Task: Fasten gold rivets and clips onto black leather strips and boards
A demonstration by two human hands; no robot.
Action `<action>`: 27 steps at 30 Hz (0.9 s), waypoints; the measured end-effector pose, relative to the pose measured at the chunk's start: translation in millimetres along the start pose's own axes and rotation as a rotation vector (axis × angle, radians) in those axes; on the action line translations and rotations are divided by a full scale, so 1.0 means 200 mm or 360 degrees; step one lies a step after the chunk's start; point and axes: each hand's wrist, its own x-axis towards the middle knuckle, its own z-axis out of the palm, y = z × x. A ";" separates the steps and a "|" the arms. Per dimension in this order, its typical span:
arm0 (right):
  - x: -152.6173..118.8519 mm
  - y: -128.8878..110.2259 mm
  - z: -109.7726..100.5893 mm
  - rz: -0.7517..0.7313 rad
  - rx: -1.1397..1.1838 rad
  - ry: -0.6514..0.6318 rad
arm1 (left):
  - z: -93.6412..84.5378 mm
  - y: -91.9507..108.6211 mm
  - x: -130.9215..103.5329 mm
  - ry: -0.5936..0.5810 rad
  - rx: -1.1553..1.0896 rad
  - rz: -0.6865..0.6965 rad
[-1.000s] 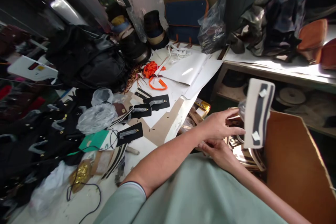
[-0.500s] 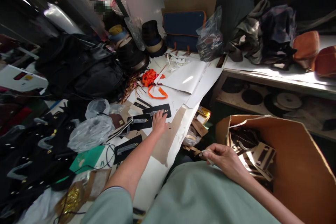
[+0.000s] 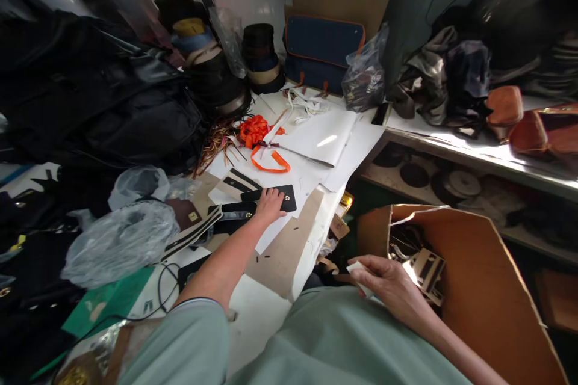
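On the table, my left hand (image 3: pixel 270 207) rests over a black panel (image 3: pixel 289 197) with a small gold fitting, its fingers spread on the panel. Just left of that wrist lies another black panel (image 3: pixel 231 216) with a plastic-wrapped strip. Dark-and-cream strips (image 3: pixel 195 233) lie further left. My right hand (image 3: pixel 378 277), in front of my body, pinches a small white piece (image 3: pixel 360 277) between thumb and fingers. It hovers by the near left edge of a cardboard box (image 3: pixel 483 277) that holds striped pieces.
An orange ribbon bundle (image 3: pixel 253 131) and white sheets (image 3: pixel 316 139) lie further back. Clear plastic bags (image 3: pixel 124 240) and black bags (image 3: pixel 103 96) crowd the left. A blue bag (image 3: pixel 323 42) stands at the back; a shelf (image 3: pixel 433 132) runs along the right.
The view has shifted. The plastic covering on the panel under my left hand no longer shows, and the white piece in my right hand is more visible.
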 end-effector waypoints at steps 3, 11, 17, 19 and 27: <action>0.02 -0.02 0.04 -0.0079 0.0012 0.0024 | -0.05 0.01 -0.03 -0.0021 0.0031 0.0046; 0.09 -0.10 0.04 -0.0250 0.0130 0.0052 | -0.28 0.08 -0.24 0.0107 -0.0068 0.0171; 0.12 -0.15 0.01 -0.0323 0.0183 -0.0001 | -0.53 0.17 -0.49 0.0365 -0.0303 0.0036; 0.12 -0.17 0.00 -0.0358 0.0152 0.0005 | -0.57 0.22 -0.57 0.0463 -0.0781 -0.0038; 0.15 -0.20 0.02 -0.0474 0.0099 0.0022 | -0.61 0.52 -0.77 0.0451 -0.2383 -0.0246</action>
